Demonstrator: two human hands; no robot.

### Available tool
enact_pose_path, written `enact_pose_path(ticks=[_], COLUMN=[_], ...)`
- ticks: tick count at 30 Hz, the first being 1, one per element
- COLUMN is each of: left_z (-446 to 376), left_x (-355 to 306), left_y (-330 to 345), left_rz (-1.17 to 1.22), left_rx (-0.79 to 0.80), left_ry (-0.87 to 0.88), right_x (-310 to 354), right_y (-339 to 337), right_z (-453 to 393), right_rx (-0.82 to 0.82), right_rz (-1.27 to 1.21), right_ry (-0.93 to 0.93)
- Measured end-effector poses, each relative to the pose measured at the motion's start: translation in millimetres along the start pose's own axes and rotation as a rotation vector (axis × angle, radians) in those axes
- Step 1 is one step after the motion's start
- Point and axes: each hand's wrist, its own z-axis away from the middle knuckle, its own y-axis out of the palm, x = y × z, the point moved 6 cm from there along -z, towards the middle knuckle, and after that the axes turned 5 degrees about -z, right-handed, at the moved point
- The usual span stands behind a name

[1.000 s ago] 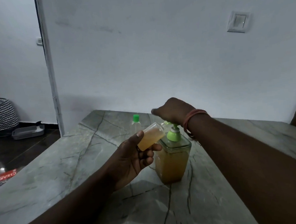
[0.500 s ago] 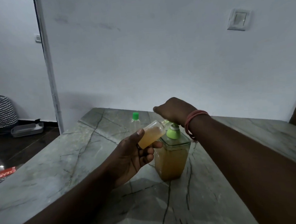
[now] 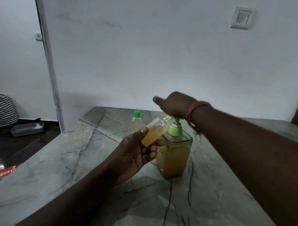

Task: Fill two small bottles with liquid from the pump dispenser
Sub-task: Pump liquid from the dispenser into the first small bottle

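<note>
The small bottle [image 3: 154, 134] lies tilted in the left hand [image 3: 135, 156], its long axis running from near-left up to far-right, the open mouth pointing at the green spout of the pump dispenser [image 3: 173, 155]. Amber liquid fills its lower part. The thumb lies along its upper side and the curled fingers [image 3: 153, 147] clamp it from below.

The right hand [image 3: 174, 105] rests on top of the green pump head, palm down, thumb stretched out to the left; whether its other fingers are together or spread cannot be told, since they fall behind the hand. Red bands [image 3: 192, 114] circle that wrist.

The dispenser is a clear square jar standing upright, holding amber liquid to below its shoulder. Farther back and to the left a second small bottle [image 3: 137, 121] with a green cap stands upright, apart from the rest.

All sit on a grey-green marble table [image 3: 78, 161] veined with dark lines. Behind is a white wall with a switch plate [image 3: 242, 18]. On the dark floor at far left stand a zigzag-patterned basket [image 3: 0, 111] and a grey tray [image 3: 28, 129].
</note>
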Motion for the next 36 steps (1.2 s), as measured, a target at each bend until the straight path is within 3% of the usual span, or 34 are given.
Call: enact_pose_path(ticks=[6, 13, 18, 29, 36], left_z=[-1, 1, -3, 1, 1], left_x=[3, 1, 4, 6, 5], left_y=[-2, 1, -1, 16, 17], left_rz=[0.001, -0.026, -0.026, 0.011, -0.034], left_rx=[0.031, 0.042, 0.016, -0.008, 0.005], left_ry=[-0.006, 0.000, -0.014, 0.042, 0.057], right_x=[-3, 9, -4, 9, 5], right_y=[14, 6, 15, 8, 17], right_z=[7, 11, 11, 19, 16], right_rx=[0.062, 0.117, 0.144, 0.156, 0.178], right_rz=[0.009, 0.185, -0.064, 0.096, -0.025], right_ry=[0.011, -0.005, 0.049, -0.024, -0.009])
